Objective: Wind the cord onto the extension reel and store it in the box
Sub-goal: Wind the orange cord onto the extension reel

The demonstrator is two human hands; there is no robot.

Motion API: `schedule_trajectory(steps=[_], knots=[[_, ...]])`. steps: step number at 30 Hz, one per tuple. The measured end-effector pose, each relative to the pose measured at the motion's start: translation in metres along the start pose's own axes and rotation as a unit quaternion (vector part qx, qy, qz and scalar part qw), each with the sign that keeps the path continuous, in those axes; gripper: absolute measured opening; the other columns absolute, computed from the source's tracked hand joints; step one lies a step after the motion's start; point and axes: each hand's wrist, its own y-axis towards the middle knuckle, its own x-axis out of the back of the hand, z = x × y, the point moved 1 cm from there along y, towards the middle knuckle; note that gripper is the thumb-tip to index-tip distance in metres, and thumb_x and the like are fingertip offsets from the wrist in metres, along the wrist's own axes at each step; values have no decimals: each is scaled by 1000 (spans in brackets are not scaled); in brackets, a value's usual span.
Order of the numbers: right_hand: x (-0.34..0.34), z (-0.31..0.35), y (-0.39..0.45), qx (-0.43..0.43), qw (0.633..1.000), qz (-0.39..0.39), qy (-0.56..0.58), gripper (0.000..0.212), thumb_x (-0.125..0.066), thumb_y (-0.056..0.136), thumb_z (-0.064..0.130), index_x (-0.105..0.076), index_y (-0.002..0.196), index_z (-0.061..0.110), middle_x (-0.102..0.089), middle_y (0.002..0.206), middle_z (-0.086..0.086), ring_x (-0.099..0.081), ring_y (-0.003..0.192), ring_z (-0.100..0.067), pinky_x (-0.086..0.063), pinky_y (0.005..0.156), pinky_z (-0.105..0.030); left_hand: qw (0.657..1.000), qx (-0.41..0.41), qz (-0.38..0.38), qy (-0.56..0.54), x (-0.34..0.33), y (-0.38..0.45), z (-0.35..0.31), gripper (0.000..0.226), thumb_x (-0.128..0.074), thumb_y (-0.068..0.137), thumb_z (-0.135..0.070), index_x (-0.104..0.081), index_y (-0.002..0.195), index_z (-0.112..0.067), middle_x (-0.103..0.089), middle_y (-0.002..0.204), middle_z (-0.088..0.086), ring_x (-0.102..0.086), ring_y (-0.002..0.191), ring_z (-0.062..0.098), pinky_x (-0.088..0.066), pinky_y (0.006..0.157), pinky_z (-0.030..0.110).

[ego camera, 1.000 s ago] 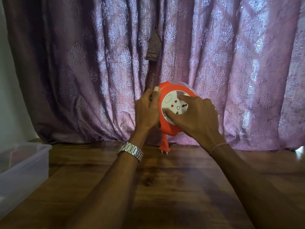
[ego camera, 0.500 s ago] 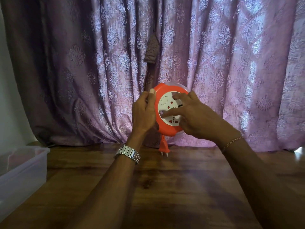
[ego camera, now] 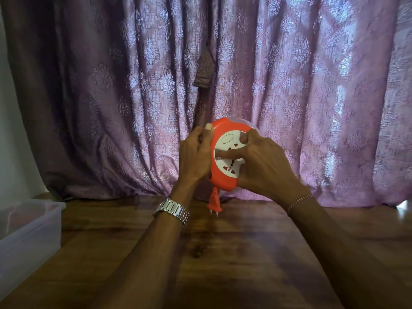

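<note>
Purple curtain [ego camera: 312, 97] hangs behind both hands; left hand [ego camera: 195, 156] grips the reel [ego camera: 223, 179], right hand [ego camera: 265, 166] fingers curl on its face.

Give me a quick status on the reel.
Left hand grips reel edge; right hand on socket face. Plug dangles just above table. Box far left, path clear.
</note>
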Motion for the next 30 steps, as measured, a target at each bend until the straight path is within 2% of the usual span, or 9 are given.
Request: schedule_trajectory(steps=[5, 10, 14, 18, 21, 23, 25, 26, 30], knots=[[0, -3, 2, 23, 1000, 0, -4, 53, -81, 66, 42, -63, 115, 51, -60, 111, -15, -61, 106, -31, -50, 73, -40, 1000, -4, -9, 5, -1, 2, 4, 47, -39, 100, -56, -62, 83, -19, -72, 81, 9, -71, 80, 30, -58, 76, 53], [3, -13, 3, 52, 994, 32, 91, 56, -62, 77, 14, -61, 122, 48, -51, 134, -13, -45, 128, -26, -45, 97, -41, 1000, 5, -18, -14, 2, 0, 4, 59, -35, 92, -72, -61, 81, -21, -72, 81, 9, -71, 81, 31, -59, 76, 55], [3, -25, 5, 31, 982, -38, 181, 39, -63, 80, 25, -67, 117, 38, -60, 124, -2, -52, 117, -22, -44, 95, -35, 999, 27, -23, -31, 5, -1, 0, 52, -37, 88, -73, -58, 73, -27, -69, 75, 4, -69, 79, 32, -57, 77, 56], [4, -32, 4, -95, 960, -160, 211, 45, -73, 77, 46, -61, 116, 29, -60, 112, 1, -54, 102, -20, -46, 83, -33, 997, 46, -31, -52, 10, -3, -8, 52, -39, 88, -72, -59, 73, -26, -70, 73, 5, -71, 79, 37, -58, 76, 58], [5, -31, -1, -249, 890, -160, 347, 70, -79, 69, 53, -47, 123, 22, -58, 112, 5, -60, 95, -12, -51, 76, -26, 994, 67, -32, -75, 11, -4, -16, 54, -41, 89, -72, -62, 75, -25, -74, 81, 13, -72, 83, 40, -59, 77, 61], [1, -23, -7, -321, 793, -84, 511, 77, -83, 67, 50, -44, 125, 19, -63, 109, 7, -65, 92, -11, -55, 73, -27, 992, 86, -21, -87, 11, -6, -21, 55, -40, 92, -71, -67, 83, -24, -77, 86, 11, -75, 83, 36, -61, 78, 62], [-8, -14, -13, -317, 679, -41, 661, 68, -85, 69, 38, -53, 124, 13, -71, 110, -5, -71, 92, -24, -60, 71, -41, 991, 99, -12, -93, 12, -12, -25, 55, -38, 95, -67, -70, 90, -23, -79, 89, 8, -77, 84, 31, -62, 79, 61], [-11, -8, -16, -305, 641, -44, 703, 60, -84, 72, 31, -57, 123, 13, -72, 110, -9, -72, 93, -28, -59, 68, -46, 990, 101, -15, -95, 12, -14, -24, 57, -38, 95, -68, -70, 92, -22, -79, 89, 8, -77, 85, 32, -62, 80, 61], [-16, 16, -22, -290, 545, -86, 782, 51, -82, 74, 14, -62, 121, 11, -72, 110, -13, -70, 97, -32, -57, 72, -54, 987, 118, -49, -95, 21, -27, -21, 61, -40, 88, -75, -70, 88, -22, -78, 91, 10, -75, 90, 37, -60, 84, 60]])
